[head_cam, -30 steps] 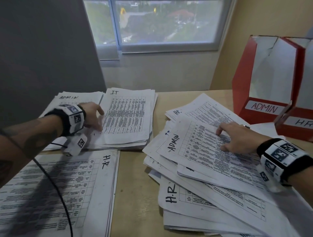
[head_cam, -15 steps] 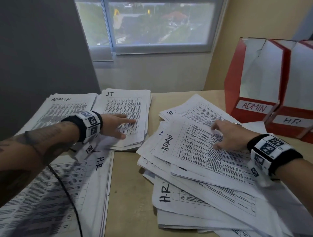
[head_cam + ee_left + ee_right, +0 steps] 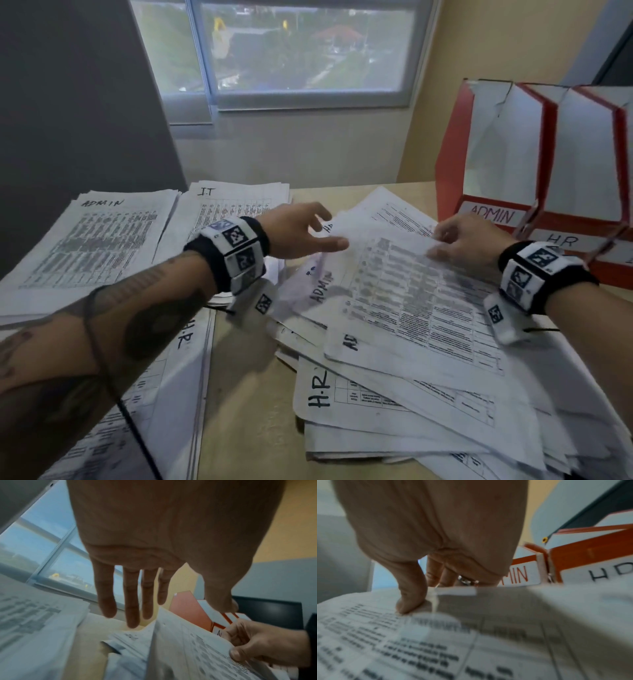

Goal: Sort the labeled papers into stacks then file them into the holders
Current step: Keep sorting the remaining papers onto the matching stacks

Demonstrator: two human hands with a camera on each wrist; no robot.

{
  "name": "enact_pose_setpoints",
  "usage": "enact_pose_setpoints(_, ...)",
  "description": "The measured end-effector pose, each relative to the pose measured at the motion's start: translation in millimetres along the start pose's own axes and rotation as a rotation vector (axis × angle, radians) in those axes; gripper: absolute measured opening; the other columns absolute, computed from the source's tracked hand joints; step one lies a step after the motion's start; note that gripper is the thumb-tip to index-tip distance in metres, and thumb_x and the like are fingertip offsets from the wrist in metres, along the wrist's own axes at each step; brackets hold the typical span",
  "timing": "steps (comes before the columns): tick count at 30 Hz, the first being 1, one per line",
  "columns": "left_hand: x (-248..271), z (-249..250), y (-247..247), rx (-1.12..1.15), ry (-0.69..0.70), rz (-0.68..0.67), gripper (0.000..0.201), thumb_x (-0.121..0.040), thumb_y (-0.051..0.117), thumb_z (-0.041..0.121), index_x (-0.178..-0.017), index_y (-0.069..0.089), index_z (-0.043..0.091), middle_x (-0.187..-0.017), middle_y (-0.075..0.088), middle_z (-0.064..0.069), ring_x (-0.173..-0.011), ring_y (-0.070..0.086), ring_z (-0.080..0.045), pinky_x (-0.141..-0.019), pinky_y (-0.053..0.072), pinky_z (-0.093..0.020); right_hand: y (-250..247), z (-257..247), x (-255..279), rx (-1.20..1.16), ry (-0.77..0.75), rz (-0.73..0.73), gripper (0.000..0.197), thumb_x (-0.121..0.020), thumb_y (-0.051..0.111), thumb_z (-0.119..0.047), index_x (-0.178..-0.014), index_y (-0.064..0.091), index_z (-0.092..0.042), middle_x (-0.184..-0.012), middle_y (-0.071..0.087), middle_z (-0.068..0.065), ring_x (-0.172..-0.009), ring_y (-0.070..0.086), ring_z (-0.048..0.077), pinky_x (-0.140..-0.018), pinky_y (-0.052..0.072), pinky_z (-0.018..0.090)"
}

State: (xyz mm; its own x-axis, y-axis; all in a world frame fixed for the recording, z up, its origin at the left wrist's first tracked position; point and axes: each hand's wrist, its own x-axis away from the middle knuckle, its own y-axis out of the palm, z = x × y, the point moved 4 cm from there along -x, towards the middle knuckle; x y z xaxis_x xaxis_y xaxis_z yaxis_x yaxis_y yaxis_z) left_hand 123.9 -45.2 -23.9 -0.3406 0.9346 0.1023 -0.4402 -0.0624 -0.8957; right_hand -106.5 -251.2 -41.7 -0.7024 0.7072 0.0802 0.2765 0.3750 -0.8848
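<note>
Presently, at far left on the tan wooden desk (image 3: 246, 404), a stack of white printed sheets hand-marked ADMIN (image 3: 92, 246) lies flat, with a similar stack marked IT (image 3: 226, 209) just beside it on the right and a third stack marked H.R (image 3: 164, 387) nearer the camera, partly under the left forearm. The left hand (image 3: 298, 228) is held over the gap between the IT stack and the loose pile, fingers (image 3: 132, 596) straight and slightly spread, holding nothing; its thumb lies close to the raised sheet's left edge, but contact cannot be confirmed. Right of centre, an unsorted heap of white labelled papers (image 3: 394, 407) lies fanned across the desk, ADMIN and H.R markings visible. The topmost white printed sheet (image 3: 411, 294) is lifted at its far edge. The right hand (image 3: 469, 240) pinches that far edge, thumb (image 3: 411, 595) on top, fingers beneath. At far right, red cardboard file holders with white labels (image 3: 455, 161) stand upright side by side, reading ADMIN and HR.
</note>
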Motion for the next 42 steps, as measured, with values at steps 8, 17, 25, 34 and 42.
enact_pose_setpoints(8, -22, -4, 11, 0.617, -0.283, 0.166, 0.113, -0.063, 0.090, 0.065, -0.149, 0.043, 0.010, -0.141, 0.062, -0.008, -0.123, 0.062, -0.028, -0.108, 0.051, -0.046, -38, 43, 16, -0.794, 0.105, 0.223, 0.037, -0.068, 0.093, -0.028, -0.095, 0.077, -0.008, -0.097, 0.076, 0.020, -0.071, 0.069, 0.024, -0.071, 0.059, 0.039)
enact_pose_setpoints(17, -25, 21, 41, 1.365, -0.156, 0.179, 0.026, -0.086, 0.078, -0.002, -0.111, 0.072, -0.004, -0.109, 0.078, -0.017, -0.092, 0.075, -0.030, -0.070, 0.063, -0.033, -10, 57, 22, -1.284, 0.161, 0.156, 0.043, -0.088, 0.060, 0.013, -0.128, 0.064, -0.004, -0.115, 0.075, 0.019, -0.103, 0.072, 0.032, -0.079, 0.063, 0.041)
enact_pose_setpoints(25, -16, 26, 40, 1.367, -0.081, 0.342, 0.041, -0.068, 0.092, 0.004, -0.106, 0.077, -0.002, -0.103, 0.079, -0.017, -0.096, 0.078, -0.032, -0.093, 0.061, -0.047, -40, 56, 28, -1.150, 0.074, 0.415, 0.051, -0.075, 0.086, -0.016, -0.121, 0.070, -0.001, -0.110, 0.078, 0.013, -0.097, 0.078, 0.021, -0.082, 0.061, 0.030)
enact_pose_setpoints(34, -15, 33, 40, 1.390, -0.085, 0.322, 0.024, -0.076, 0.085, -0.005, -0.097, 0.077, 0.004, -0.100, 0.080, -0.013, -0.095, 0.078, -0.030, -0.093, 0.061, -0.046, -34, 64, 36, -1.221, -0.009, 0.035, 0.081, -0.068, 0.091, -0.027, -0.135, 0.060, 0.006, -0.136, 0.066, 0.023, -0.131, 0.059, 0.045, -0.110, 0.048, 0.057)
enact_pose_setpoints(42, -17, 32, 40, 1.323, -0.120, 0.352, 0.011, -0.097, 0.071, 0.012, -0.100, 0.075, 0.002, -0.098, 0.080, -0.013, -0.087, 0.077, -0.030, -0.086, 0.062, -0.052, -42, 80, 22, -1.152, 0.013, 0.337, 0.068, -0.062, 0.087, -0.011, -0.126, 0.065, -0.008, -0.125, 0.073, 0.017, -0.115, 0.071, 0.036, -0.097, 0.059, 0.049)
